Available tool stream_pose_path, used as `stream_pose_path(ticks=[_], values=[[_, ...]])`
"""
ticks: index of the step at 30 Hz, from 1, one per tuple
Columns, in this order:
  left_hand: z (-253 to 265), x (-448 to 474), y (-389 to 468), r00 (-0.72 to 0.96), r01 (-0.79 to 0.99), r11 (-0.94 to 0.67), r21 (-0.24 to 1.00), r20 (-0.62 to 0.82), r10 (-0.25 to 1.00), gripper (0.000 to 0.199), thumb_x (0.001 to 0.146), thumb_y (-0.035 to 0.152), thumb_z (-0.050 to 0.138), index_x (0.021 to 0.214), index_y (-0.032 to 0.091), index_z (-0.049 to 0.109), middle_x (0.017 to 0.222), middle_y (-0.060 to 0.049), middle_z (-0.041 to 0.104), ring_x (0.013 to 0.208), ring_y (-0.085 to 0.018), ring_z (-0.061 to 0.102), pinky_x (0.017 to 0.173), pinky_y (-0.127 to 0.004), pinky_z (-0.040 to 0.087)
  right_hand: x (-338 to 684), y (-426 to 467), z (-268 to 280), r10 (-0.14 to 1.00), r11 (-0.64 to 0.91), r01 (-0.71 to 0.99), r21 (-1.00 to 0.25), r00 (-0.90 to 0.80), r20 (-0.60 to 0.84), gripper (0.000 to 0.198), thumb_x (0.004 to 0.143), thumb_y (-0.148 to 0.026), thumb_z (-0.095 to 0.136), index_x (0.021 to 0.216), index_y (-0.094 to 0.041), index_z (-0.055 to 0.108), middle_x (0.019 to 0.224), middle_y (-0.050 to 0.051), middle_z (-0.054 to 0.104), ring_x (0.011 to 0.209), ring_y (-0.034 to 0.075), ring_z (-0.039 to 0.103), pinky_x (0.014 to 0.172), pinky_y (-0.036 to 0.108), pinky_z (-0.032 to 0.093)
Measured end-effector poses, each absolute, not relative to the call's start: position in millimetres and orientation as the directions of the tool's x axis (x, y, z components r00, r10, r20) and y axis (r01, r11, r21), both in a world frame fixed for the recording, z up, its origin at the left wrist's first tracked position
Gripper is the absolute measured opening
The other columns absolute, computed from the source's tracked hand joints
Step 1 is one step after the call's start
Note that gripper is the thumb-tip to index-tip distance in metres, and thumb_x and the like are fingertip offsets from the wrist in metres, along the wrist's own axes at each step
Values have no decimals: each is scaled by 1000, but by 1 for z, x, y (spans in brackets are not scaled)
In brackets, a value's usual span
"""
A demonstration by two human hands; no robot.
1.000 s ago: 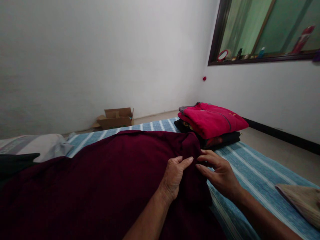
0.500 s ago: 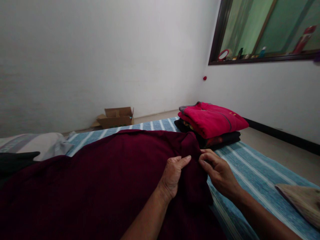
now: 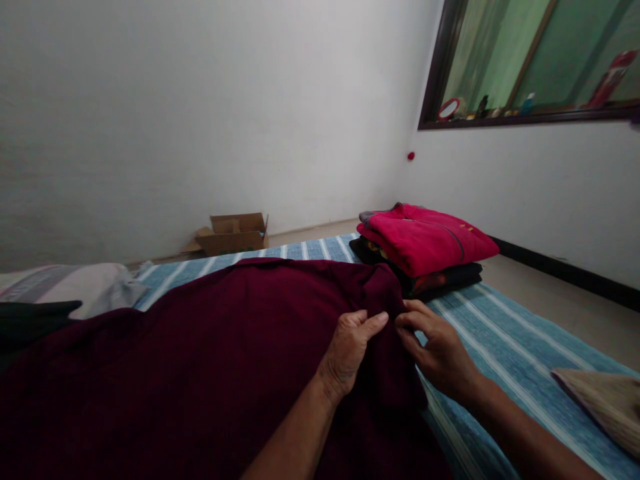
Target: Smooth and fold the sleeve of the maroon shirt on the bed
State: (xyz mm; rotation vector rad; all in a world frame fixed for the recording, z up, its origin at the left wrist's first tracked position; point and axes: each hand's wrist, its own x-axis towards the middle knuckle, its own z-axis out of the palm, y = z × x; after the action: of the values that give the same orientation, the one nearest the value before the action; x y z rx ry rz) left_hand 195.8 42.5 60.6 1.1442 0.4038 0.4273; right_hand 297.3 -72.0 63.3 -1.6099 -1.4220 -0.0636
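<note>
A large dark maroon cloth (image 3: 210,360) lies spread over the blue striped mat (image 3: 505,340). My left hand (image 3: 350,350) rests on the cloth near its right edge, fingers curled into the fabric and thumb stretched out. My right hand (image 3: 437,350) pinches the same edge of the cloth just to the right of the left hand. Both hands meet at a small raised fold of the fabric.
Behind the hands stands a stack of folded clothes (image 3: 425,247), red on top, dark ones below. An open cardboard box (image 3: 235,232) sits on the floor by the wall. A grey pillow (image 3: 75,283) lies at left, a tan cushion (image 3: 605,403) at right. A window ledge (image 3: 525,113) holds small items.
My right hand's fingers have curled from spread to pinching the cloth edge. The left hand has barely shifted. The cloth stays in place.
</note>
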Motion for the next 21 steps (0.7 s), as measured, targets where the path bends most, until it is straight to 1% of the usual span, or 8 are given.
stream_pose_path(ticks=[3,7,11,15,18,19,20,21], values=[[59,197,43,835,-125,367,922,-102,540,26,66,37,71,66,13,60,59,0,59,56,-12,55,55,-24,42,302,-72,63,738,106,765,-635,368,566,13,85,-18,44,77,-19,55,97,8,55,93,17,54,77,27,43],[56,198,45,787,-103,411,906,-179,591,24,66,35,70,67,13,61,57,-1,59,56,-15,58,57,-27,45,318,-77,70,702,41,673,-739,507,500,13,83,-26,49,78,-19,59,105,8,55,97,19,54,77,28,44],[56,199,47,743,-70,471,879,-269,613,20,64,29,70,68,12,62,57,-2,60,51,-13,56,54,-27,46,331,-88,87,705,-3,572,-820,583,404,18,80,-32,54,71,-18,61,99,8,58,91,20,57,74,29,45],[56,201,49,717,-71,505,860,-308,625,14,61,23,69,65,13,60,56,-1,60,47,-12,55,49,-25,45,326,-96,103,789,-2,441,-898,552,270,18,77,-34,59,71,-17,63,89,7,63,78,18,58,66,28,46],[56,200,51,682,-54,499,865,-333,651,10,62,19,65,63,14,57,50,0,58,41,-12,53,39,-21,40,331,-102,111,817,72,273,-959,535,214,15,74,-30,64,77,-16,66,75,6,65,67,16,59,63,28,46],[56,200,51,671,-47,497,866,-341,658,9,64,19,63,61,14,56,47,1,56,37,-11,51,35,-20,36,339,-106,113,782,137,194,-971,581,226,14,73,-28,65,79,-16,66,70,5,65,65,16,59,62,28,46],[57,200,51,663,-41,496,867,-348,663,10,66,19,61,59,15,54,44,2,53,33,-11,47,32,-20,33,351,-112,113,710,226,109,-968,662,240,12,72,-26,64,79,-16,66,66,5,64,61,15,59,60,28,47],[58,199,51,660,-37,497,867,-352,664,13,68,18,58,58,15,52,41,3,51,30,-11,45,29,-19,30,366,-118,111,597,326,35,-945,767,234,9,74,-24,61,78,-17,66,65,5,63,59,14,59,58,28,47]])
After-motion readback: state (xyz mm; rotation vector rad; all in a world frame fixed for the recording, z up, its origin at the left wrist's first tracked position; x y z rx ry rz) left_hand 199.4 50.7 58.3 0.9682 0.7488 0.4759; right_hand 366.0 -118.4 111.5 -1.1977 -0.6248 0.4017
